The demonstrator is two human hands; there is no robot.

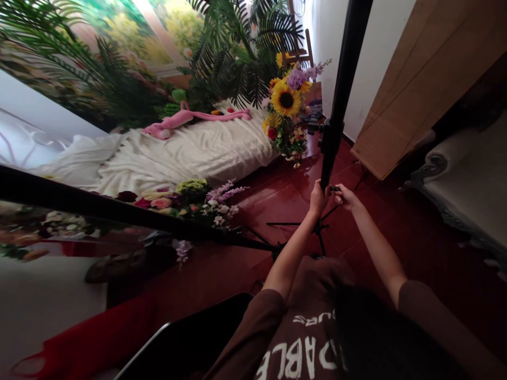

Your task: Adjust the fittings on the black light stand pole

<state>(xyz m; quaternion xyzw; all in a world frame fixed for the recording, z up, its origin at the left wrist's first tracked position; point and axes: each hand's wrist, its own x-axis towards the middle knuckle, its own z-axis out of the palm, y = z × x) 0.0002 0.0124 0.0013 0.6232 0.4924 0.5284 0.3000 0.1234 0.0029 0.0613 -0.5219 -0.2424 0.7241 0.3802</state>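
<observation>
A tall black light stand rises in front of me, its thin legs spread on the red floor. My left hand is wrapped round the lower part of its pole. Just to the right, my right hand is closed on a small dark knob at the side of the pole. Higher up the pole sits another clamp with its own knob, touched by neither hand.
A second black pole slants across the left. Behind are a white-draped bed with a pink plush toy, sunflowers and palm leaves. A brown board and pale sofa stand right.
</observation>
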